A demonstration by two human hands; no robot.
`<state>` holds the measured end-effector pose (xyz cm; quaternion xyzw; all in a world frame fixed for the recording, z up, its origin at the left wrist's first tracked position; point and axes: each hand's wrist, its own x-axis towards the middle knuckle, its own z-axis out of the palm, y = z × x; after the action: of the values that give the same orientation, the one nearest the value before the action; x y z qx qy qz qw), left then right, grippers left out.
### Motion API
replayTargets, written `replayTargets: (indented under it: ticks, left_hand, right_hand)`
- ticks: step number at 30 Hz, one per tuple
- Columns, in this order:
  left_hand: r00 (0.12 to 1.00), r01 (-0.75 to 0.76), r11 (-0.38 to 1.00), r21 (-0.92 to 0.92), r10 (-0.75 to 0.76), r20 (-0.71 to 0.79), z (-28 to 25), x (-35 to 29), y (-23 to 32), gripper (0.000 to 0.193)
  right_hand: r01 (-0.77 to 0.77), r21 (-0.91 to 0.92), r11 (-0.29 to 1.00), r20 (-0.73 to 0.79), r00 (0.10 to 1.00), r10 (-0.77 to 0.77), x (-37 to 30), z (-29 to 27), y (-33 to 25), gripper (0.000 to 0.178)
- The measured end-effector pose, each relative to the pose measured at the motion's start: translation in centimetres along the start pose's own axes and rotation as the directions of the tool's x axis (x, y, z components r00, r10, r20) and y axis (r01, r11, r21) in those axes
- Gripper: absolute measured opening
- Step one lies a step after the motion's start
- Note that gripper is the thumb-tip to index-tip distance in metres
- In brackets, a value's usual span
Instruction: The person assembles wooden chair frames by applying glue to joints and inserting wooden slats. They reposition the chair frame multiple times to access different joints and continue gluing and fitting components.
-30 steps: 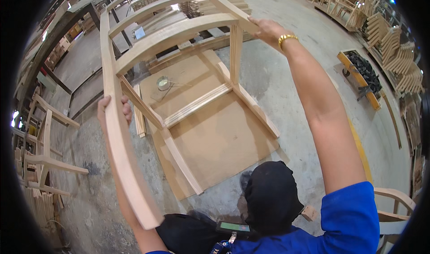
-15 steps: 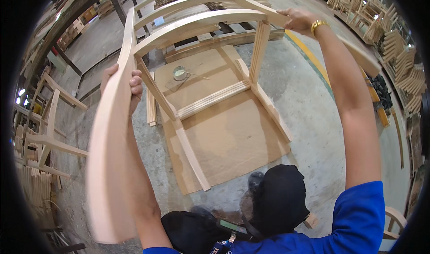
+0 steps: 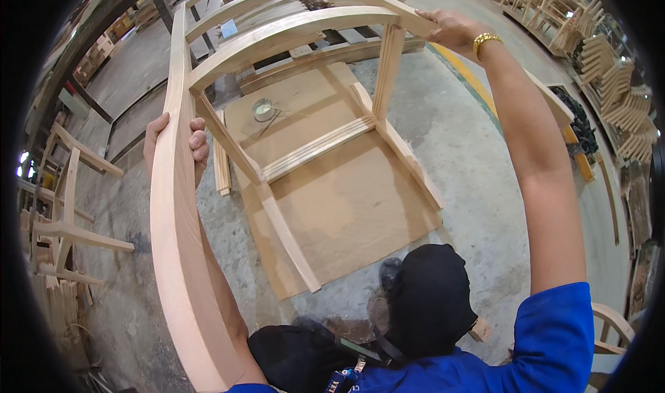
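Note:
A pale, unfinished wooden chair frame (image 3: 291, 32) is held up in front of me, with curved crosswise rails and slender legs. My left hand (image 3: 176, 143) is closed around its long left post (image 3: 181, 206), thumb on one side and fingers on the other. My right hand (image 3: 454, 31) grips the right post near the joint with the curved rail; the post's end shows beyond my forearm. Lower down, a grooved crossbar (image 3: 318, 149) joins the two sides of the frame above a cardboard sheet (image 3: 346, 233).
A small tin (image 3: 263, 110) with a thin stick stands on the cardboard. Slatted pallets (image 3: 332, 60) with stacked wood lie behind. Another chair frame (image 3: 73, 206) stands at left; piled wooden parts (image 3: 606, 74) fill the right. A yellow line (image 3: 464, 77) crosses the concrete floor.
The chair frame has shifted a little to the left in the picture, and the near end of its left post has swung toward my body. Both hands keep their hold.

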<state>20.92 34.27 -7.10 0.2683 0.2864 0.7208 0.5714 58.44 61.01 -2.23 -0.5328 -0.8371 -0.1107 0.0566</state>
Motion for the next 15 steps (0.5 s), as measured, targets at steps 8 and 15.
replayTargets:
  ticks: [8, 15]
  left_hand:
    - [0.916, -0.33, 0.919, 0.217, 0.367, -0.163, -3.8, 1.5, -3.0, 0.043]
    - [0.663, -0.686, 0.007, 0.727, 0.418, 0.621, 7.9, 8.0, -15.0, 0.037]
  right_hand:
    - [0.061, 0.09, 0.994, 0.083, 0.994, -0.068, 0.4, -1.5, -1.2, 0.064]
    - [0.028, -0.011, 1.0, 0.238, 0.971, -0.025, 1.2, -1.8, -0.3, 0.065]
